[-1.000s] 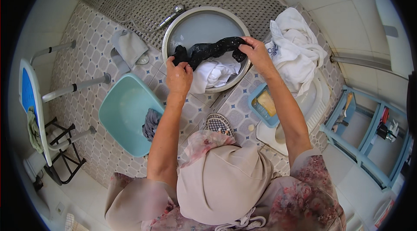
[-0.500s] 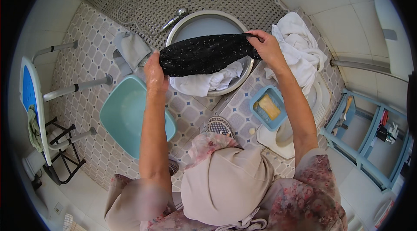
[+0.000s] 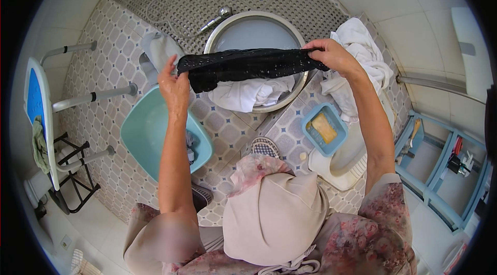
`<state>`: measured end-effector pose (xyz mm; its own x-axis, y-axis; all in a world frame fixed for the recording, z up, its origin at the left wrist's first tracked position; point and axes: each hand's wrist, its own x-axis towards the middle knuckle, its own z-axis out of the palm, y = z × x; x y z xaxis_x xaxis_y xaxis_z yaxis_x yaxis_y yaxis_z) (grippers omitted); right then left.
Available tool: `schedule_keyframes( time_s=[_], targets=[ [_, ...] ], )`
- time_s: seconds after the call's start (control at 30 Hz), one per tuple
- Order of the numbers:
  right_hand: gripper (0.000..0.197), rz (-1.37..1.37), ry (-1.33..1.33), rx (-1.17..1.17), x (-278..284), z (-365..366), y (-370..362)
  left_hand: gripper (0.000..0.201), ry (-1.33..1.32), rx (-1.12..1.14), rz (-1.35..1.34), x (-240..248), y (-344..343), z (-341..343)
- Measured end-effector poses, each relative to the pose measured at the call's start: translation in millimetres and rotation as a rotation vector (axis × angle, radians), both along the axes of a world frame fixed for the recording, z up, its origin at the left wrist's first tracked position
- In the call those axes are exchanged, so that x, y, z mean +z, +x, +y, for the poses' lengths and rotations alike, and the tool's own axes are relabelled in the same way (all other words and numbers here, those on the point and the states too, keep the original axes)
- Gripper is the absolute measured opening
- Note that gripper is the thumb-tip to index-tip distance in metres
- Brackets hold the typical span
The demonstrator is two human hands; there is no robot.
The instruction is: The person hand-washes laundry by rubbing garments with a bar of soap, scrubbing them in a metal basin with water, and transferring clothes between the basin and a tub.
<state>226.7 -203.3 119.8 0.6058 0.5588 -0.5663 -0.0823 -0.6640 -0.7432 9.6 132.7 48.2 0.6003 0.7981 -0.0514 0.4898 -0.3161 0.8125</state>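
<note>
A black speckled cloth garment point(image 3: 248, 65) stretches between my two hands, folded into a narrow band above the metal basin. My left hand point(image 3: 174, 87) pinches its left end, with the index finger raised. At the other end my right hand point(image 3: 334, 56) is closed on the cloth between thumb and fingers. Beneath it, the round metal basin point(image 3: 299, 88) contains cloudy water point(image 3: 257, 34). White cloth point(image 3: 248, 95) hangs over the basin's near rim, partly hidden by the black garment.
Left of my feet is a turquoise tub point(image 3: 142, 130). A blue dish with a yellow soap bar point(image 3: 323, 128) lies at right, near a heap of white cloth point(image 3: 357, 50). A shower head point(image 3: 223, 12) rests beyond the basin. A shower chair point(image 3: 39, 114) and a blue rack point(image 3: 440, 166) flank me.
The black garment has gone from a broad, spread shape to a narrower folded band. My hands have moved slightly further apart, the left lower in the picture and its index finger now raised.
</note>
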Motion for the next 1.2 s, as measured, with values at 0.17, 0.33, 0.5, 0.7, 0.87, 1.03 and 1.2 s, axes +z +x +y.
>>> schedule_keyframes(
  time_s=[0.17,0.33,0.5,0.7,0.87,1.03,1.2],
  targets=[
    [0.027,-0.425,-0.093,0.000,5,-1,-10,0.032,-0.464,0.218,-0.431,31,13,-18],
    [0.028,-0.203,0.378,-0.650,-1,0,-4,0.029,-0.503,0.140,-0.706,76,21,-28],
    [0.027,0.072,0.710,-0.869,25,15,0,0.027,-0.383,-0.171,-0.617,100,15,-16],
    [0.026,-0.094,0.940,-0.714,82,18,10,0.034,-0.612,-0.105,-0.541,138,14,-15],
    [0.026,-0.037,0.862,-0.511,56,-4,52,0.042,-0.863,-0.179,-0.303,111,12,-25],
    [0.050,-0.018,0.462,-0.200,23,26,23,0.051,-1.109,-0.190,0.306,54,-13,-41],
    [0.025,0.235,0.050,0.023,7,-63,-42,0.078,-0.295,-0.801,0.589,33,-34,-56]
  ],
)
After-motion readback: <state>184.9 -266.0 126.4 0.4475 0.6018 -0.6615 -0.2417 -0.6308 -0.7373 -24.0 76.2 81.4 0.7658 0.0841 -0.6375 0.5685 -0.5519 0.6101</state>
